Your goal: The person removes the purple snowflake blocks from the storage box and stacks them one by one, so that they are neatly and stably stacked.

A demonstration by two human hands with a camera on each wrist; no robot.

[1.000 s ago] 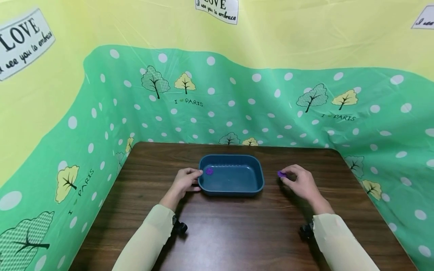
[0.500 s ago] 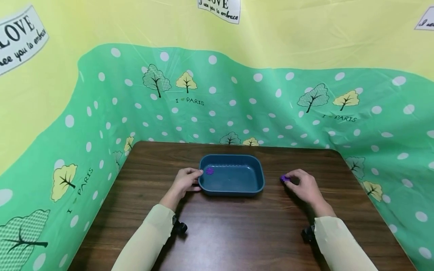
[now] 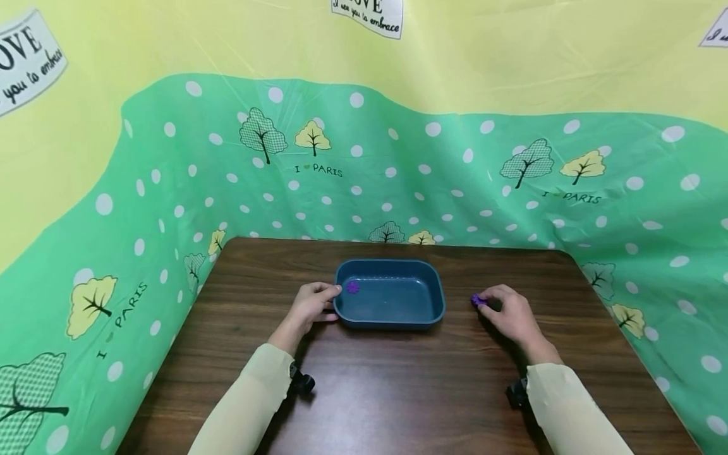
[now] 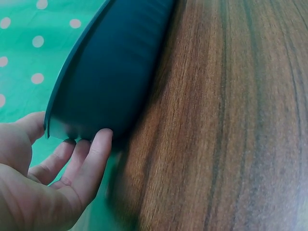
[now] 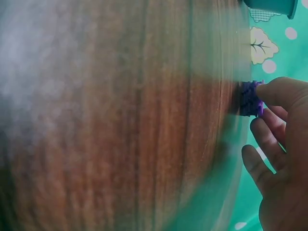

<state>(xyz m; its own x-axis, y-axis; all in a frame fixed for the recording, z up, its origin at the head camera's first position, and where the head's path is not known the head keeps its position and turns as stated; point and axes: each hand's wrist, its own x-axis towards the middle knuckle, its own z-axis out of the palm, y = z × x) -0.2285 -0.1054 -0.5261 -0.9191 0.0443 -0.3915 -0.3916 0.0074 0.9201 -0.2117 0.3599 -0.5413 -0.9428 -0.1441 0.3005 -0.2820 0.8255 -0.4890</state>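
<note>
A dark blue plastic basin (image 3: 392,304) stands on the wooden table. My left hand (image 3: 307,309) grips its left end; in the left wrist view the thumb is at the rim and the other fingers touch the outer wall (image 4: 106,72). One small purple flower-shaped piece (image 3: 353,287) lies inside, near the left end. To the right of the basin, my right hand (image 3: 512,317) holds purple flower-shaped pieces (image 3: 476,300) low at the tabletop. Seen from the right wrist, these pieces (image 5: 250,98) look like a short stack, partly hidden by the thumb.
The brown wood-grain table (image 3: 392,392) runs around the basin and both hands. Behind and beside it hangs a green and yellow cloth (image 3: 352,189) printed with trees and dots. Each wrist wears a small black camera (image 3: 301,382).
My right hand has shifted slightly right and toward me with the purple piece, down at the tabletop, then stayed there. The left hand and basin have kept their places.
</note>
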